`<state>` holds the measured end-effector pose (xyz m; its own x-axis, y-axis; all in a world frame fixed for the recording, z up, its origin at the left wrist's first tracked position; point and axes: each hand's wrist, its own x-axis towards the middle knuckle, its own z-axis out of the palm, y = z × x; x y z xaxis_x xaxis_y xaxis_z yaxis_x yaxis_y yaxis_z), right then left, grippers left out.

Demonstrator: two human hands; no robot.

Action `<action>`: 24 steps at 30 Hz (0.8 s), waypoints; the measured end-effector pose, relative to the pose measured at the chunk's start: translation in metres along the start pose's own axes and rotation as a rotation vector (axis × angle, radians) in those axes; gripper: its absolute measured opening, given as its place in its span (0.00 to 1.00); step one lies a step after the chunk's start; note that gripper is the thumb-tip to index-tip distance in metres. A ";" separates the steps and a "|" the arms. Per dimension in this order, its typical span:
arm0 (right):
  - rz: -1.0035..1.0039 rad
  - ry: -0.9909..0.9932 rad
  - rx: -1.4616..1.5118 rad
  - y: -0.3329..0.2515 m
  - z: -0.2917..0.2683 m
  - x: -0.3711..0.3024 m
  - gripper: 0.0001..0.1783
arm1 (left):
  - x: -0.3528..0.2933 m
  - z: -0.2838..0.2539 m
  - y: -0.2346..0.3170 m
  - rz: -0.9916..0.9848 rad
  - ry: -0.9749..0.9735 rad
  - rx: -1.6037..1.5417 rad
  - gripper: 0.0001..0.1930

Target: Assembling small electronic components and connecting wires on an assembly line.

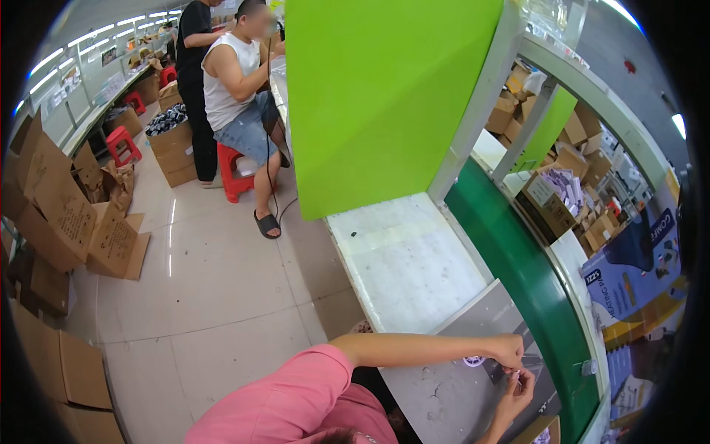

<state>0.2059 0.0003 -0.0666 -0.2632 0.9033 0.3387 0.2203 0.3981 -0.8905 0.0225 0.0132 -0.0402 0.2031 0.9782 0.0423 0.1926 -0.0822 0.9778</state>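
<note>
My left hand (pixel 507 351) is closed, its fingers bent down over the grey work surface (pixel 436 392) at the lower right. Just below it, my right hand (pixel 519 391) is raised with thumb and fingers pinched together. A small pale pinkish part (pixel 515 374) shows at the right fingertips, where the two hands meet; its kind is too small to tell. Whatever the left fingers grip is hidden. Beside the left wrist lies a round white-and-purple piece (pixel 473 361), partly covered by the forearm.
A green conveyor belt (pixel 529 255) runs along the right. The bright green panel (pixel 384 96) rises beyond the white tabletop (pixel 403 255). Blue printed boxes (pixel 629 274) stand across the belt. At left are open cartons (pixel 55 200) and a seated co-worker (pixel 240 81) on a red stool (pixel 233 177).
</note>
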 end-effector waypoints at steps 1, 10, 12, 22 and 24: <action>0.000 0.000 -0.001 0.000 0.000 0.000 0.09 | 0.001 0.001 -0.002 0.001 0.000 -0.001 0.10; 0.129 0.024 0.093 0.001 -0.002 -0.001 0.07 | -0.004 0.000 -0.001 0.049 0.050 -0.035 0.05; 0.122 0.029 0.103 -0.003 -0.003 -0.003 0.08 | -0.005 0.001 0.001 0.104 0.057 0.066 0.05; 0.064 0.025 0.098 0.000 -0.004 0.000 0.11 | -0.006 -0.004 0.009 0.013 0.043 -0.045 0.05; 0.006 0.038 0.150 -0.011 0.000 -0.001 0.15 | -0.006 -0.006 0.008 -0.010 0.019 -0.123 0.04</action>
<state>0.2043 -0.0052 -0.0573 -0.2260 0.9121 0.3421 0.0785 0.3671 -0.9269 0.0174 0.0078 -0.0315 0.1829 0.9825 0.0350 0.0747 -0.0494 0.9960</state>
